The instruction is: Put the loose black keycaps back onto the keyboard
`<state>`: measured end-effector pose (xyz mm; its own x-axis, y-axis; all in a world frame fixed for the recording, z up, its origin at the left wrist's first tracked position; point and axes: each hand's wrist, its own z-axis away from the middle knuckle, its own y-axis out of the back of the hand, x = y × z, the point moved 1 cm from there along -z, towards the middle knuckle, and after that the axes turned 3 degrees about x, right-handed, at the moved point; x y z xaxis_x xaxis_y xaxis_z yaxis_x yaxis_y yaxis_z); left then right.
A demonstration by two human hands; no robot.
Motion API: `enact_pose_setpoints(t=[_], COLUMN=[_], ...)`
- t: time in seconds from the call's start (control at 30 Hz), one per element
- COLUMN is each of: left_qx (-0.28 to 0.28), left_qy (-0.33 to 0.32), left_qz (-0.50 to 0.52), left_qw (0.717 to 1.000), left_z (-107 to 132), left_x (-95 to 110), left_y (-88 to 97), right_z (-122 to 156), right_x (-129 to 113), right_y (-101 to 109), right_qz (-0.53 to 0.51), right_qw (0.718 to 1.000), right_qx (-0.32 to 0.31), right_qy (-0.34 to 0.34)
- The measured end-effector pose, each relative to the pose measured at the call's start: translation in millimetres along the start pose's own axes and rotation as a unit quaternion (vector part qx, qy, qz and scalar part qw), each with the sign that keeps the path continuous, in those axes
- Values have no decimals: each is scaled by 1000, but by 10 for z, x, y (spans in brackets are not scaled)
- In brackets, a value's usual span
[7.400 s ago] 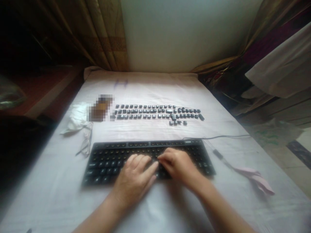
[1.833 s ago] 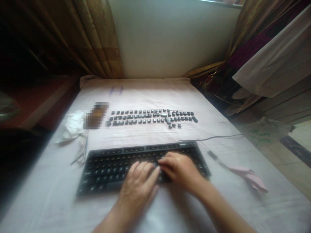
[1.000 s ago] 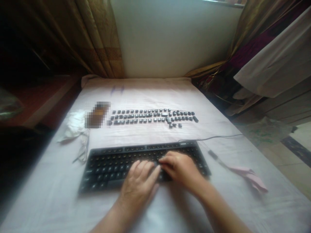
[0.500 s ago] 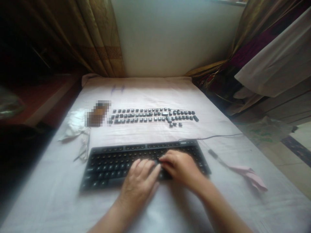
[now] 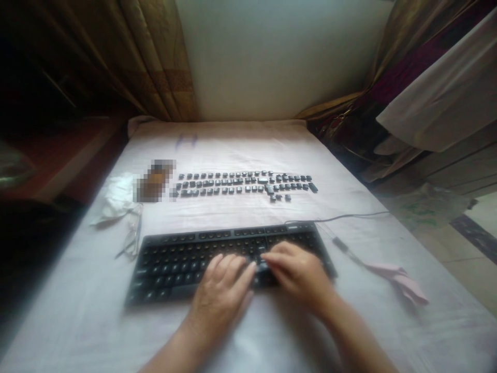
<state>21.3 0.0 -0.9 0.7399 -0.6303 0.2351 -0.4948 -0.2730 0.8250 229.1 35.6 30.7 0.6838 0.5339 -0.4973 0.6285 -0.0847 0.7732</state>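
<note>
So a dark keyboard (image 5: 217, 248) is being worked over by both hands here. It's laid flat on a white sheet (image 5: 77, 290), long axis running side to side, with the right end tipped a bit farther away than the left. The near edge is partly covered by the left hand (image 5: 221, 287), which is rested around the middle, fingers pointed away, thumb stretched toward the other hand. The right hand (image 5: 298, 269) is set over the right half, thumb and index drawn close together just beside the left thumb tip. Whether a key is pinched by either one can't be told, since the fingertips are too blurry. No clenched fist is seen, though.

Worth noting: the left end of the board is left uncovered, and the left hand is nearer to it. Past the far edge, loose keycaps (image 5: 235, 182) are lined up in rows roughly parallel to the board, well apart from both hands. The messier right-hand clump is more easily reached from the right hand.

Off to the left, a crumpled white cloth (image 5: 118, 197) and what looks like glasses (image 5: 133, 235) can be spotted. On the right, a cord (image 5: 349, 215) is trailed away, with a pink cloth (image 5: 402, 280) closer in.
</note>
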Motion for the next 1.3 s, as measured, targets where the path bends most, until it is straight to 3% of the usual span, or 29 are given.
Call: enact_pose_setpoints(t=[0.13,0.37,0.7,0.97,1.17,1.3], left_qx=[4,8,4,8,5,5], left_qy=[8,6,3,1,1,2], left_qz=[0,-2,-8,-12,-18,-8], left_qw=[1000,1000,1000,1000,1000,1000], left_z=[10,1,13,7,10,4], left_x=[0,-1,-8,-1,-5,-10], left_y=[-5,1,-25,-15,-18,-10], right_z=[3,-27,-66,-61,0,60], right_x=[-100,-185,-233,-251,-315,-250], right_y=[-110,-105,-113,-121,-258,-219], right_qz=[61,120,137,139,149,93], right_qw=[997,991,987,987,987,992], right_qx=[1,16,22,36,58,85], right_qy=[43,59,80,70,36,8])
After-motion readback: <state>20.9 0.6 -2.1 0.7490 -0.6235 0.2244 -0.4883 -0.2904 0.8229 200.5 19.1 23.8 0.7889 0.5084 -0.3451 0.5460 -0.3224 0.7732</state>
